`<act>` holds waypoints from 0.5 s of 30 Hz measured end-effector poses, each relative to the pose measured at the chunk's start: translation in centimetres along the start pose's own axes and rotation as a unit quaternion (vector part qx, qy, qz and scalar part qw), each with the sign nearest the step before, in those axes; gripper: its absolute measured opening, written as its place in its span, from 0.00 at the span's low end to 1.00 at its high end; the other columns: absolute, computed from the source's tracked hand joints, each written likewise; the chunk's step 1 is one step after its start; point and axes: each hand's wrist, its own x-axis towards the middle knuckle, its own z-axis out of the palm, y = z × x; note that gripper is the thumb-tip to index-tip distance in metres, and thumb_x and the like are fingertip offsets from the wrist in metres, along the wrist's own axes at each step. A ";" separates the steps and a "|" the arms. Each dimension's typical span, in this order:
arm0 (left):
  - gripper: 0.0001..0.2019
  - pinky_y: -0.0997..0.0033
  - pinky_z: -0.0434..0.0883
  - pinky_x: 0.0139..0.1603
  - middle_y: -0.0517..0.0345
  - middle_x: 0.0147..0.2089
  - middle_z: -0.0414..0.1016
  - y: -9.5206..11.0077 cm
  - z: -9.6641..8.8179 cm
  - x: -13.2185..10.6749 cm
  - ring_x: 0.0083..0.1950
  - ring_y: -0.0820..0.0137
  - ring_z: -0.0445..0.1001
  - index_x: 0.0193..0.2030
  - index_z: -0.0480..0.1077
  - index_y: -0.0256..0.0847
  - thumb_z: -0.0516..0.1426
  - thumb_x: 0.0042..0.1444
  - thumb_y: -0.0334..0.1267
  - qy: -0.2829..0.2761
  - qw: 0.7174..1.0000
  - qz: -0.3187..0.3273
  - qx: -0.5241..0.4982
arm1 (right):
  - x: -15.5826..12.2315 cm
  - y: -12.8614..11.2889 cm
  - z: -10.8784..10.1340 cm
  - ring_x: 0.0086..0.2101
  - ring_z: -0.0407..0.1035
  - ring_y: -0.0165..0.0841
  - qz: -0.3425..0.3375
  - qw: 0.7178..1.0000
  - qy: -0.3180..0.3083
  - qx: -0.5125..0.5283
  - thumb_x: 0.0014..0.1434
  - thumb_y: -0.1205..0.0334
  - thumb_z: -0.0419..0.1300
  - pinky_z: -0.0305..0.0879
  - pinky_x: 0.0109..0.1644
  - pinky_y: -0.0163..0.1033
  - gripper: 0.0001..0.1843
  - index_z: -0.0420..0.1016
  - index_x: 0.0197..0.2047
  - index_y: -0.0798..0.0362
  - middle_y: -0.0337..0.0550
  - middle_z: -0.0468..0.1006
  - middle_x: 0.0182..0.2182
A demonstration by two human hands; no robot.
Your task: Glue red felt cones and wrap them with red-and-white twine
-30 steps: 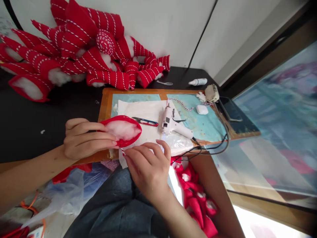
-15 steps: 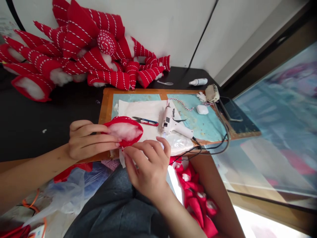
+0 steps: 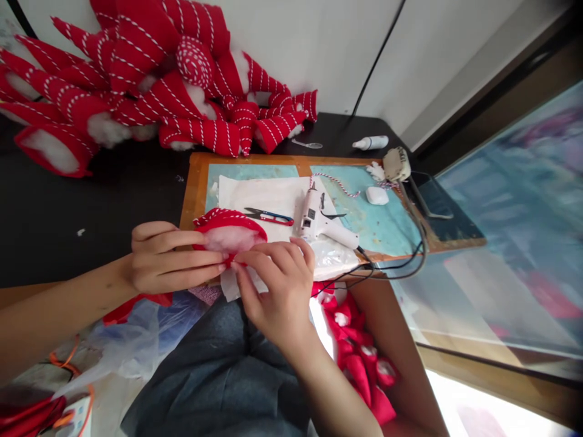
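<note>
My left hand grips a red fabric cone stuffed with white batting, its fingers lying across the open end. Red-and-white twine runs along the cone's upper rim. My right hand pinches the rim near my left fingertips, and the twine's end looks held there, though the fingers partly hide it. A white glue gun lies just beyond my right hand on white paper. Red-handled thread snips lie beside it.
A teal and orange board holds the paper, a twine length, and a white block. Cords trail from a plug adapter. A heap of striped red cones sits behind it on the black table. More red pieces lie below right.
The twine now lies along the cone's upper rim. My right hand has moved up to the rim, and my left hand has shifted slightly right with the cone.
</note>
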 end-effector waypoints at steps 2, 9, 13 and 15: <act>0.13 0.55 0.74 0.51 0.80 0.42 0.90 0.1 -0.2 0.1 0.51 0.63 0.88 0.51 0.82 0.68 0.56 0.77 0.42 -0.011 0.999 0.028 0.032 | 0.1 0.2 0.0 0.43 0.78 0.36 0.012 1.000 0.001 -0.001 0.71 0.62 0.66 0.61 0.62 0.49 0.04 0.82 0.43 0.45 0.37 0.88 0.40; 0.17 0.52 0.74 0.56 0.79 0.43 0.90 0.7 -0.1 -0.6 0.53 0.62 0.87 0.52 0.82 0.66 0.52 0.79 0.39 -0.011 1.000 -0.001 0.028 | -0.1 0.7 0.2 0.42 0.78 0.38 0.046 0.999 -0.026 -0.010 0.70 0.61 0.68 0.61 0.61 0.50 0.03 0.83 0.41 0.46 0.39 0.87 0.40; 0.21 0.52 0.74 0.54 0.79 0.42 0.90 0.5 0.0 -1.2 0.51 0.63 0.87 0.53 0.81 0.66 0.47 0.80 0.37 -0.003 0.999 0.035 0.033 | -0.3 1.0 0.4 0.41 0.78 0.37 0.041 0.999 -0.026 -0.016 0.70 0.62 0.70 0.61 0.60 0.49 0.03 0.82 0.41 0.47 0.38 0.87 0.39; 0.20 0.54 0.74 0.57 0.82 0.43 0.89 0.6 -0.3 -1.1 0.52 0.66 0.87 0.52 0.81 0.68 0.48 0.80 0.40 -0.022 0.999 0.026 0.033 | -0.5 1.0 0.3 0.41 0.78 0.36 0.042 0.999 -0.023 -0.005 0.71 0.64 0.68 0.62 0.59 0.48 0.03 0.82 0.43 0.47 0.37 0.88 0.40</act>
